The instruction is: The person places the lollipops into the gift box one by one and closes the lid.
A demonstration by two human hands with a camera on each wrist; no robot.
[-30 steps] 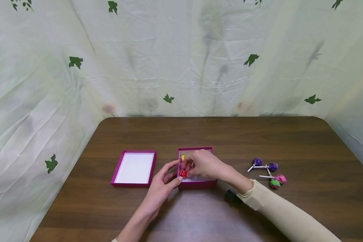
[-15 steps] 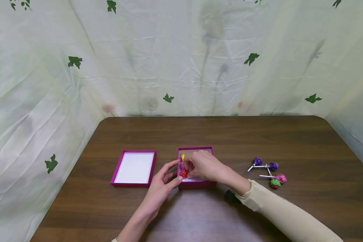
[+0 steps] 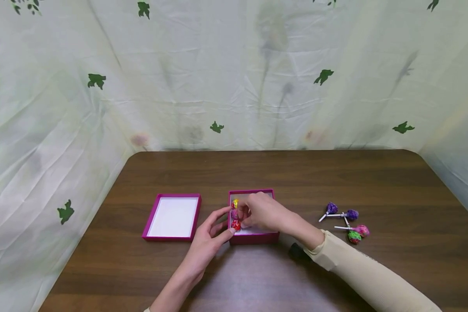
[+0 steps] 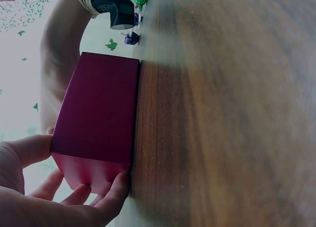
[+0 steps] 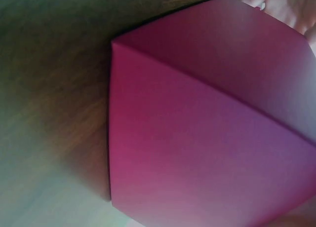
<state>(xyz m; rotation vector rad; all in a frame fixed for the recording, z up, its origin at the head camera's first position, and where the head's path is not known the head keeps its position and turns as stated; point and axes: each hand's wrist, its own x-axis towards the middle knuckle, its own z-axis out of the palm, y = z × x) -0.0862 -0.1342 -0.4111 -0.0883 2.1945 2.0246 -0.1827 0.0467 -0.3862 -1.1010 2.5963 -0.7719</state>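
A magenta box [image 3: 254, 238] with a white inside stands on the table. My left hand [image 3: 206, 240] rests against its left wall, the thumb at the near left corner; in the left wrist view, the fingers [image 4: 76, 193] spread along that side. My right hand [image 3: 266, 212] reaches into the box from the right, its fingers curled to pinch a red lollipop [image 3: 235, 225] by the stick side; the hand hides the stick. Along the left wall, a pink lollipop [image 3: 234, 214] and a yellow-and-red lollipop [image 3: 235, 203] lie in a row with it.
The magenta lid [image 3: 173, 217] lies left of the box, white inside up. Purple lollipops [image 3: 352, 215], a pink lollipop [image 3: 362, 230] and a green lollipop [image 3: 354, 236] lie loose to the right. A fabric backdrop [image 3: 234, 86] hangs behind the wooden table [image 3: 203, 173].
The red lollipop has moved slightly toward the box's near left corner, and the pink one beside it shows more. My left hand has stayed in place; the right has barely shifted.
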